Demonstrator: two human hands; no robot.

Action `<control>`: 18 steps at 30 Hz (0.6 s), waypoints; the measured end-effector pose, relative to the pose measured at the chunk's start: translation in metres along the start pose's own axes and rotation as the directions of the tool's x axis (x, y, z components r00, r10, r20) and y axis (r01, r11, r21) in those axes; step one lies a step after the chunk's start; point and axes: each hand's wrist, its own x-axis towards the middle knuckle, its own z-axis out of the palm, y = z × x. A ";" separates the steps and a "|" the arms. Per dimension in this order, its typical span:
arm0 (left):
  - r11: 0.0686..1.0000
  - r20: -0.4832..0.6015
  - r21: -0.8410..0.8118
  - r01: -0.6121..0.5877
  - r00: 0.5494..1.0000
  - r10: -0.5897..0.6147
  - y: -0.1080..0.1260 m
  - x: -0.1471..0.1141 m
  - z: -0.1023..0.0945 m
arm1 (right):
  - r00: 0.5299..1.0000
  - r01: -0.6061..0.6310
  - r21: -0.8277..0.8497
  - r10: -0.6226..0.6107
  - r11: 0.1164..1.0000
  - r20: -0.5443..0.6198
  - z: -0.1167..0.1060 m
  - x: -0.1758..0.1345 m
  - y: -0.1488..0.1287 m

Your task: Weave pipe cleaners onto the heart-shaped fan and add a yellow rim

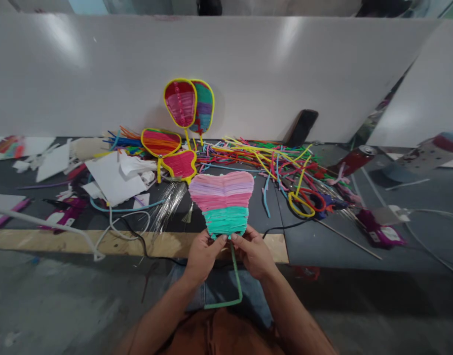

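Between my two hands is a fan-shaped pipe-cleaner panel [225, 202], banded pink, lilac, deeper pink and turquoise, with a notch in its top edge. My left hand [206, 251] pinches its lower left edge between thumb and fingers. At the lower right edge my right hand [252, 250] grips it the same way, the thumbs almost meeting. A green pipe cleaner [238, 278] hangs from the bottom of the panel and bends left near my lap. The fingers behind the panel are mostly hidden.
Finished yellow-rimmed fans [180, 103] lean at the back board. Behind the panel lies a heap of colored pipe cleaners [245, 150]. White paper pieces [115, 177] are on the left; a phone [303, 127], a red can [354, 159] and a purple glue gun [380, 229] are on the right.
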 end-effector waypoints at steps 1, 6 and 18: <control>1.000 -0.003 0.016 -0.006 1.000 0.006 0.000 0.000 0.000 | 1.000 0.004 -0.011 -0.003 1.000 0.003 0.000 0.000 0.001; 0.996 -0.007 0.084 -0.008 1.000 0.009 -0.001 0.001 -0.003 | 0.998 0.045 -0.041 -0.043 0.998 0.044 0.000 0.001 0.002; 0.999 0.021 0.028 0.039 0.999 -0.039 -0.002 -0.001 -0.005 | 0.997 0.076 -0.080 -0.075 0.994 0.014 0.003 0.001 0.003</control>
